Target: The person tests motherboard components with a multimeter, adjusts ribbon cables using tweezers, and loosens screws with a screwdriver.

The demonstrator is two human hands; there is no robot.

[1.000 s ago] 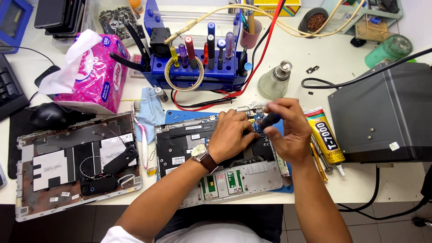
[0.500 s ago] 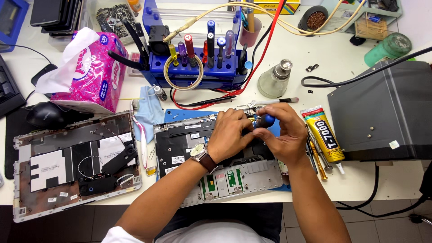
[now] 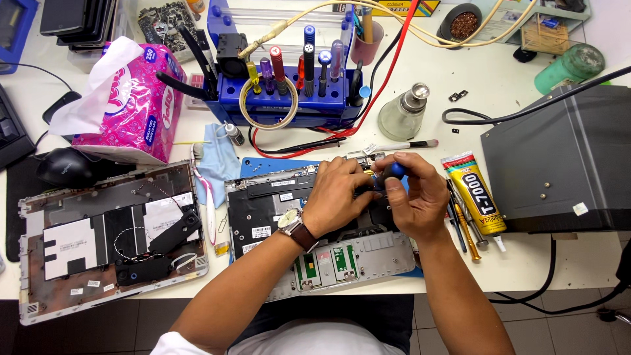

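Pinching the blue-capped screwdriver (image 3: 393,172) with my right hand (image 3: 415,197), I'm steadying the fragile laptop (image 3: 263,210) at nine o'clock with my left hand (image 3: 338,197), fingers pressed down.

sleeves: white, short | left wrist: watch (image 3: 290,221), brown strap

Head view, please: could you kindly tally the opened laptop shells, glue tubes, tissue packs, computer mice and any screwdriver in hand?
Opened laptop shells: 2
Glue tubes: 1
Tissue packs: 1
Computer mice: 1
Screwdriver in the right hand: 1
Total: 6
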